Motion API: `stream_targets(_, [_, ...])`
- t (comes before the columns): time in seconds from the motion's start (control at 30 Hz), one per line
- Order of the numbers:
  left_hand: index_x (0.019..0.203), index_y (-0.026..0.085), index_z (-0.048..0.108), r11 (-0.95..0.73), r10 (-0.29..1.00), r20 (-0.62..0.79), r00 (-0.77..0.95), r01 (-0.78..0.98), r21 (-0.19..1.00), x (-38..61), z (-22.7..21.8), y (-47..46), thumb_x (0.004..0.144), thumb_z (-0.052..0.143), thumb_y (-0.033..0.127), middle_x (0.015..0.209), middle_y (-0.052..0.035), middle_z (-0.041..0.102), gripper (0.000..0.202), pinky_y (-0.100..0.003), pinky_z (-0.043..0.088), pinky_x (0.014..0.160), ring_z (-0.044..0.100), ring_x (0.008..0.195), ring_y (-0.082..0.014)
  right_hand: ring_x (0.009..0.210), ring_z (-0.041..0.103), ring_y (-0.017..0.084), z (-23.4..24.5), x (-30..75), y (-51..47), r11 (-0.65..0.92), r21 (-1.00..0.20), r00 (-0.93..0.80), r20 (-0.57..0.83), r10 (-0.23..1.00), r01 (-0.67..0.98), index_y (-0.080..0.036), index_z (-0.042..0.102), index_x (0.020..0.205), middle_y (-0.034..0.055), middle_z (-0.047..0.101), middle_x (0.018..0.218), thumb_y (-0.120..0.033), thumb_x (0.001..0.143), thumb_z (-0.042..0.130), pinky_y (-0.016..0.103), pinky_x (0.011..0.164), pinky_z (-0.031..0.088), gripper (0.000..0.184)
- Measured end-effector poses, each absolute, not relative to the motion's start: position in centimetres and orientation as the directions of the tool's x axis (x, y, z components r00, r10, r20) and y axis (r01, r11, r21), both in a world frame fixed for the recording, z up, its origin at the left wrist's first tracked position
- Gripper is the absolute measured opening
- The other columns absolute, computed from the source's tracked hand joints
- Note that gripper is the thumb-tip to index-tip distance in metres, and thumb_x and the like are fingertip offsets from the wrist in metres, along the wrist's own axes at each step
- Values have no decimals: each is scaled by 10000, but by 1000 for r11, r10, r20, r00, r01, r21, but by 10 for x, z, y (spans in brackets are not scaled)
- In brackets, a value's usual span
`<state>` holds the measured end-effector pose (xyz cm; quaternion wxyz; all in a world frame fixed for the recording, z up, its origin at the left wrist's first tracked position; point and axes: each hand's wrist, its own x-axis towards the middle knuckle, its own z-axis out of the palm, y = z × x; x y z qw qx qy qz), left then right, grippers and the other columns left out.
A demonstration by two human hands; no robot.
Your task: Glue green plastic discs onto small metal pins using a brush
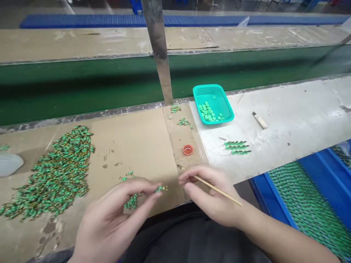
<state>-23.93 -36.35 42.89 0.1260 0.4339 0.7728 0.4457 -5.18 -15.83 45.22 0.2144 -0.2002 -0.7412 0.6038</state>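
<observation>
Between thumb and forefinger, my left hand (pixel 117 215) pinches a small green figurine (pixel 160 189) with a yellow-brown end. My right hand (pixel 211 190) is closed around a thin wooden stick (pixel 219 190), whose back end points down to the right; its front tip is hidden by the fingers. The two hands are apart, above the table's front edge. Just beyond the right hand stands a small red cup (pixel 188 149). A few loose green pieces (pixel 132 201) lie behind my left fingers.
A large heap of green-and-brown pieces (pixel 63 171) covers the left. A turquoise basket (pixel 231 116) holds green discs. Rows of assembled pieces (pixel 237 147) and a small brush (pixel 260 120) lie at right. Blue trays (pixel 282 199) filled with pieces stand lower right. A metal post (pixel 160 54) rises mid-table.
</observation>
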Motion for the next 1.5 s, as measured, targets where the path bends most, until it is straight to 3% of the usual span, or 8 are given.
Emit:
stream_targets(0.1, [1156, 384, 840, 133, 856, 210, -473, 593, 794, -230, 436, -347, 986, 848, 393, 1091, 27, 876, 171, -302, 701, 856, 849, 950, -204, 766, 769, 146, 460, -55, -167, -134, -982, -831, -182, 525, 130, -206, 817, 1008, 12, 833, 870, -309, 970, 829, 252, 698, 654, 111])
stream_targets(0.27, [1057, 371, 877, 135, 802, 186, -568, 475, 870, -192, 405, -361, 883, 942, 443, 1001, -22, 864, 199, -389, 748, 819, 835, 911, -267, 708, 659, 118, 432, -27, -188, -110, -992, -838, -113, 535, 63, -204, 786, 888, -14, 743, 783, -279, 992, 777, 232, 676, 564, 128])
stream_targets(0.5, [898, 338, 906, -13, 721, 9, -693, 0, 1000, -101, 365, -385, 890, 952, 497, 924, -29, 830, 166, -289, 706, 626, 772, 676, -181, 734, 679, 118, 401, 34, -243, -432, -899, -856, -272, 440, 64, -193, 736, 893, -21, 718, 779, -376, 930, 918, 234, 731, 607, 261])
stream_targets(0.73, [957, 281, 912, 22, 665, 27, -746, 57, 998, -122, 360, -387, 849, 940, 697, 787, -39, 799, 431, -261, 678, 646, 754, 659, -169, 836, 781, 156, 390, 48, -231, 102, -992, -777, 8, 630, 73, -200, 823, 1049, 36, 844, 943, -274, 1039, 735, 276, 803, 646, 115])
stream_targets(0.93, [933, 271, 907, 195, 654, 73, -753, 261, 946, -171, 374, -348, 784, 979, 634, 881, -51, 869, 399, -263, 687, 693, 802, 745, -197, 1303, 824, 233, 371, 58, -172, 568, -822, -720, 376, 583, 30, -244, 735, 1496, 130, 824, 1487, -151, 1119, 515, 464, 1207, 657, 446])
stream_targets(1.17, [985, 303, 910, 249, 740, 140, -657, 461, 852, -185, 361, -298, 906, 866, 577, 980, -15, 898, 289, -275, 690, 835, 833, 852, -189, 826, 835, 128, 377, 35, -139, 383, -918, -623, 359, 695, -100, -273, 637, 1224, 23, 869, 1148, -201, 1121, 646, 299, 809, 721, 126])
stream_targets(1.27, [989, 338, 907, 230, 777, 189, -601, 550, 802, -181, 357, -293, 961, 832, 517, 1009, 16, 898, 197, -234, 654, 813, 828, 877, -162, 883, 869, 140, 371, 14, -128, 307, -929, -599, 369, 711, -207, -302, 524, 1273, -11, 845, 1095, -227, 1110, 709, 298, 833, 739, 257])
stream_targets(1.5, [1082, 405, 873, 182, 823, 275, -497, 689, 701, -175, 354, -292, 1061, 785, 388, 1087, 89, 884, 92, -172, 598, 822, 803, 923, -86, 971, 826, 154, 345, -3, -108, 620, -762, -663, 564, 491, -189, -215, 698, 1225, 51, 840, 1133, -206, 1152, 691, 297, 875, 708, 74])
